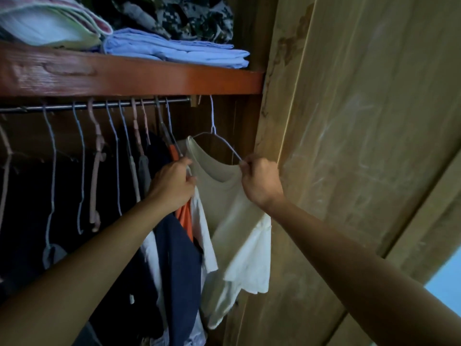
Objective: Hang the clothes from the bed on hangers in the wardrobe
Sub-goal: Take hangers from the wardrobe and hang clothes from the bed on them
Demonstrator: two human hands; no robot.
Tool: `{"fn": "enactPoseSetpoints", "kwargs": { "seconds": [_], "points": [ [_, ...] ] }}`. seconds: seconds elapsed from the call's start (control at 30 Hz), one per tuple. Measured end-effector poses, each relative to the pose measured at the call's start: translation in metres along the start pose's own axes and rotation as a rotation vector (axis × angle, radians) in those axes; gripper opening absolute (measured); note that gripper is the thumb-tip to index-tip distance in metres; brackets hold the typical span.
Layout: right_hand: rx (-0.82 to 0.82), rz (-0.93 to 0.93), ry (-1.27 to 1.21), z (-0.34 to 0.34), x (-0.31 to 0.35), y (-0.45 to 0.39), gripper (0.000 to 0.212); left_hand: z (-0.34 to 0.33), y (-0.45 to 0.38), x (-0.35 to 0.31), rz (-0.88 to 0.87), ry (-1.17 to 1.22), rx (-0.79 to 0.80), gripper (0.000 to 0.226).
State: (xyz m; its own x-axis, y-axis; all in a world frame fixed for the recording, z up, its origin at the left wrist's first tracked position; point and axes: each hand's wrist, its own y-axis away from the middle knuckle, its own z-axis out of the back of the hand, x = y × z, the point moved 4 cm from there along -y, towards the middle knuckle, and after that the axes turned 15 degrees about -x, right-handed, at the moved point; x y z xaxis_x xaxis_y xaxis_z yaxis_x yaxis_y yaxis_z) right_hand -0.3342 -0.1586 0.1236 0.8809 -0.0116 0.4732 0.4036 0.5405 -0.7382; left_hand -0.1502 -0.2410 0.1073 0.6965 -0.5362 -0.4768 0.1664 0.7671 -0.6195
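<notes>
White T-shirt [234, 221] hangs on a wire hanger [219, 138]; both hands' fingers [245, 168] pinch its shoulders.

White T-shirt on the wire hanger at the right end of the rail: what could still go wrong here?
1. The wire hanger has a bare right arm; the right hand pinches the white T-shirt at that shoulder, so it may slide off if released.
2. Its hook sits beyond the rail end and may not be properly caught.
3. The left hand could drag the neighbouring orange garment.
</notes>
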Motion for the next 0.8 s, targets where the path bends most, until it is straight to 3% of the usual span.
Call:
{"fn": "enactPoseSetpoints", "kwargs": {
  "seconds": [0.57, 0.73, 0.8],
  "points": [
    [-0.065, 0.004, 0.11, 0.122, -0.08, 0.094, 0.016, -0.04, 0.057, -0.051, -0.025, 0.131, 0.099, 0.041],
    [-0.112, -0.01, 0.096, 0.179, -0.104, 0.113, 0.027, -0.056, 0.075, -0.083, -0.091, 0.141, 0.155, 0.042],
    [-0.152, -0.02, 0.113, 0.202, -0.113, 0.123, 0.023, -0.063, 0.081, -0.098, -0.178, 0.172, 0.177, 0.038]
  ]
}}
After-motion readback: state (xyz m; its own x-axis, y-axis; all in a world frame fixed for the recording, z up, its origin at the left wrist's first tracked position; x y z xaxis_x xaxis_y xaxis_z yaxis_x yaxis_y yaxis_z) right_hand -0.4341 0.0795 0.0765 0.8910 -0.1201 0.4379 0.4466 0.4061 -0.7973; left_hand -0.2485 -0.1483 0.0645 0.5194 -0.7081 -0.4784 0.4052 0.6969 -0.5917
